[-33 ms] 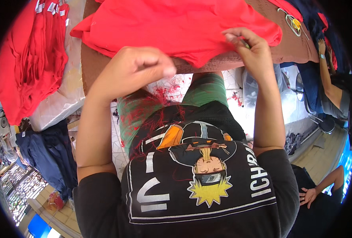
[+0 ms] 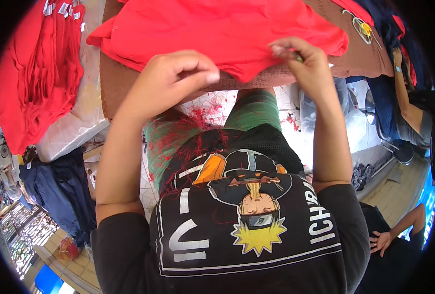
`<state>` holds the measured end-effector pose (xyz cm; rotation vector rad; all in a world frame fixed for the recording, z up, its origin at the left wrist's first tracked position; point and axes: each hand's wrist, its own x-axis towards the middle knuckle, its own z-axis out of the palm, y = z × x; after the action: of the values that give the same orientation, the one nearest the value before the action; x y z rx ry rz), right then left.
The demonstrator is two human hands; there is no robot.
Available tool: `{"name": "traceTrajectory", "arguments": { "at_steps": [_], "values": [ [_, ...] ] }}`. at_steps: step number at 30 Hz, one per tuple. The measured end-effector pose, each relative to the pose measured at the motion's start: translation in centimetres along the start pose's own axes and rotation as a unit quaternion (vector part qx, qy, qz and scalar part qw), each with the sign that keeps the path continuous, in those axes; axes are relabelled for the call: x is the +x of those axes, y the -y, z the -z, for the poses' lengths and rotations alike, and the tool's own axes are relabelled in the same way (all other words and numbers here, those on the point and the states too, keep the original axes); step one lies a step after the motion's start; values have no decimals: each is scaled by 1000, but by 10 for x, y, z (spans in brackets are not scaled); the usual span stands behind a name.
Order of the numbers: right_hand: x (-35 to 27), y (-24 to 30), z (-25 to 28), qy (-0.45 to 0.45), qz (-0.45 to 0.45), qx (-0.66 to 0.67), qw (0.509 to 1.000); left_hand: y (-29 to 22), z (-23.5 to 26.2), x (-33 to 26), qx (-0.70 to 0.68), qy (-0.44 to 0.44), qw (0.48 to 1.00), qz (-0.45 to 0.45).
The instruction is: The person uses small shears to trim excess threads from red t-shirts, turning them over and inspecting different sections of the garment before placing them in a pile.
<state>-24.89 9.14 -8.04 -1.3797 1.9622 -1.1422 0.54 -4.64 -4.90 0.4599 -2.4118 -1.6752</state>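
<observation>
Red thread scraps (image 2: 201, 117) over green shorts (image 2: 254, 112) suggest some cutting done, the red garment (image 2: 222, 34) seemingly unfinished, left hand (image 2: 175, 76) curled, hold unclear, right hand (image 2: 309, 62) gripping something small

1 red cloth (image 2: 217, 34) lies creased across brown fabric (image 2: 119, 81); 1 small, seemingly greenish object (image 2: 298, 57) sits in the right hand (image 2: 311, 61).
</observation>
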Motion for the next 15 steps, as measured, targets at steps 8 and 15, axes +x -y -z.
{"name": "traceTrajectory", "arguments": {
  "at_steps": [8, 15],
  "values": [
    [-3, -6, -39, 38, -8, -24, 999, 50, -49, 19, 330, -266, 898, -117],
    [-9, -5, -38, 39, -4, -10, 999, 35, -44, -5, 260, -212, 940, -68]
  ]
}}
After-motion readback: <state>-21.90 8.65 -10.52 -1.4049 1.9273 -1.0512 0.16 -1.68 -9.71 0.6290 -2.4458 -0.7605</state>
